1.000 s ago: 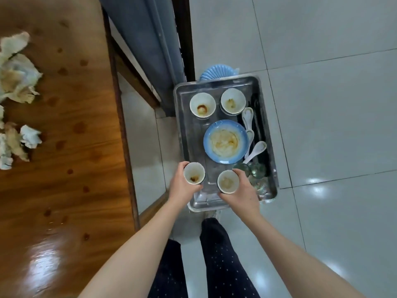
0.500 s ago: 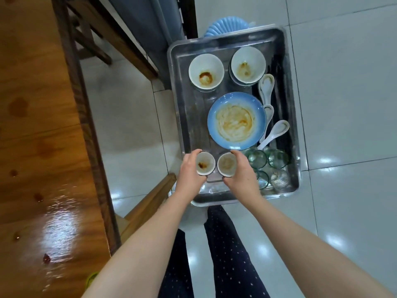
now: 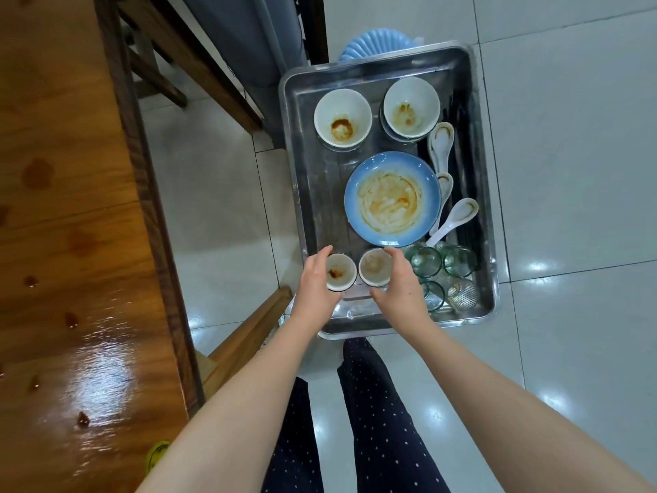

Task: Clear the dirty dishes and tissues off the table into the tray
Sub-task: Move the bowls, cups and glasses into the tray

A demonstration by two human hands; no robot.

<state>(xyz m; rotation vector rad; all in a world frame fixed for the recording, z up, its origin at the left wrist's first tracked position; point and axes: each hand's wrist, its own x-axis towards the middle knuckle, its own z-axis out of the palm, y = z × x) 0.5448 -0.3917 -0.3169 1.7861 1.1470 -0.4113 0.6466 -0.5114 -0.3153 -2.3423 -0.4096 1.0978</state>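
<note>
A metal tray (image 3: 302, 165) stands on the floor side of the table. Inside it, my left hand (image 3: 313, 290) grips a small stained white cup (image 3: 340, 272), and my right hand (image 3: 401, 282) grips a second small cup (image 3: 375, 267) beside it, both at the tray's near end. Further in lie a dirty blue plate (image 3: 391, 199), two stained white bowls (image 3: 342, 118) (image 3: 410, 108), white spoons (image 3: 453, 218) and several green glasses (image 3: 425, 261).
The wooden table (image 3: 64, 243), spotted with sauce drops, fills the left. A wooden bench (image 3: 245, 336) sits between table and tray. A blue stool (image 3: 373, 42) shows behind the tray. White tiled floor (image 3: 569, 172) lies to the right.
The view shifted right, so the tissues on the table left the frame. Both hands lowered the two small cups into the near end of the tray.
</note>
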